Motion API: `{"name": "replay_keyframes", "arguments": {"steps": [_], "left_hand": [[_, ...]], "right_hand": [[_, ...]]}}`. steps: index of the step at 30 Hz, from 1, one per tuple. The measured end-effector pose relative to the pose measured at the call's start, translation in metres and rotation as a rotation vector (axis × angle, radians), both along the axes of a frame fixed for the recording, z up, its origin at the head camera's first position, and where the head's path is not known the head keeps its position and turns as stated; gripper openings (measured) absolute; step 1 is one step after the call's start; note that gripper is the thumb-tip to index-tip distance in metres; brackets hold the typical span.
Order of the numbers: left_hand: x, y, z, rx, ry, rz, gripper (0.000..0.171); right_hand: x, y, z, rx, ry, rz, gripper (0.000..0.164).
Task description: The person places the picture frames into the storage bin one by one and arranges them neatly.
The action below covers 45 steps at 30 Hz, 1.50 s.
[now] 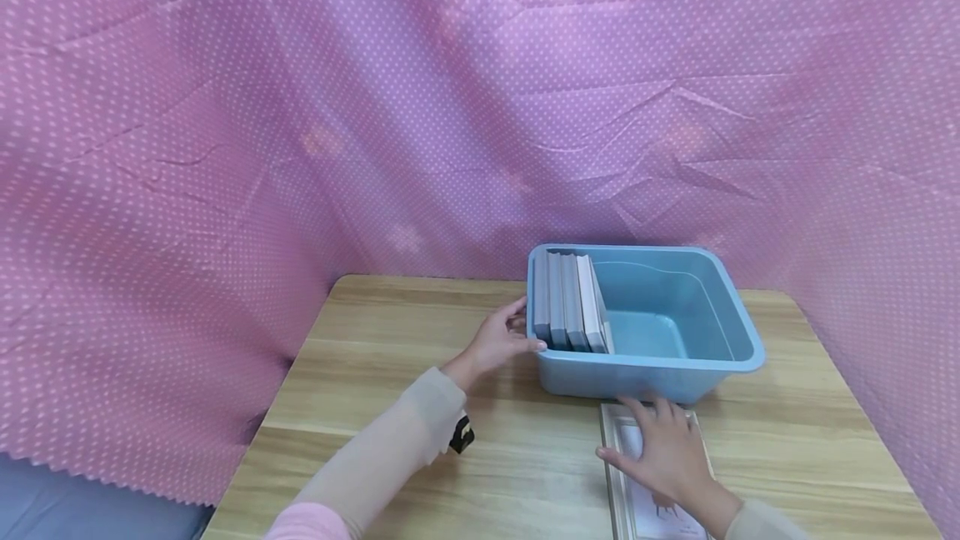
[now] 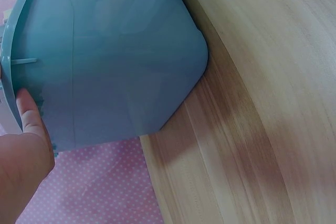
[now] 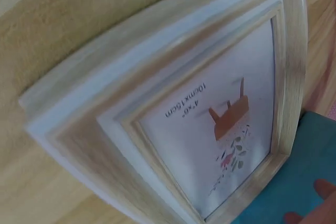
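Observation:
At its left end, a light-blue plastic bin (image 1: 630, 377) is held by my left hand (image 1: 491, 347), thumb at the near corner of the rim. In the left wrist view, a finger (image 2: 31, 114) lies against the outer wall just under the rim. Several flat, grey-and-white edged pieces (image 1: 572, 302) stand on edge inside the bin's left end. My right hand (image 1: 663, 452), slightly blurred, is over a picture frame (image 1: 617, 482) with fingers spread. The frame lies on the table before the bin, with stepped pale-wood and white borders and a printed insert (image 3: 226, 129).
The bin stands near the back of a wood-grain table (image 1: 390, 407). Pink dotted cloth (image 1: 420, 107) hangs behind and at both sides. A small black object (image 1: 462, 435) shows beside the left sleeve.

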State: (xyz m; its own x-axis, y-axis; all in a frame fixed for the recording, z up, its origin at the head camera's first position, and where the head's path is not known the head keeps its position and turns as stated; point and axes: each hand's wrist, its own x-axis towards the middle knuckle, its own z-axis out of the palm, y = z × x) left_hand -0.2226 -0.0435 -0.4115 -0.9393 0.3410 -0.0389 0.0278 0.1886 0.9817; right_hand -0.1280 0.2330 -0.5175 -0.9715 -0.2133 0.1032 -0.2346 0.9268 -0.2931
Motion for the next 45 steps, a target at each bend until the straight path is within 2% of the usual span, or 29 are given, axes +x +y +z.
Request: {"name": "replay_keyframes", "arguments": {"steps": [7, 12, 18, 27, 37, 45], "left_hand": [[-0.013, 0.0, -0.031, -0.006, 0.0, 0.027, 0.082], [-0.014, 0.0, -0.032, 0.0, -0.009, 0.036, 0.083], [-0.014, 0.001, -0.032, 0.003, -0.014, 0.036, 0.083], [-0.013, 0.002, -0.031, 0.01, -0.015, 0.04, 0.083], [-0.012, 0.001, -0.032, -0.013, -0.024, 0.055, 0.083], [-0.014, 0.001, -0.033, -0.009, -0.027, 0.061, 0.082]], "right_hand": [[0.003, -0.001, -0.009, 0.066, -0.088, -0.093, 0.102], [0.002, 0.0, -0.011, 0.096, -0.219, -0.182, 0.114], [0.002, -0.001, -0.013, 0.072, -0.367, -0.292, 0.126], [0.003, -0.006, -0.021, 0.025, -0.399, -0.435, 0.134], [-0.01, -0.011, -0.028, 0.0, -0.508, -0.592, 0.145], [-0.012, -0.015, -0.026, -0.012, -0.51, -0.619, 0.151]]}}
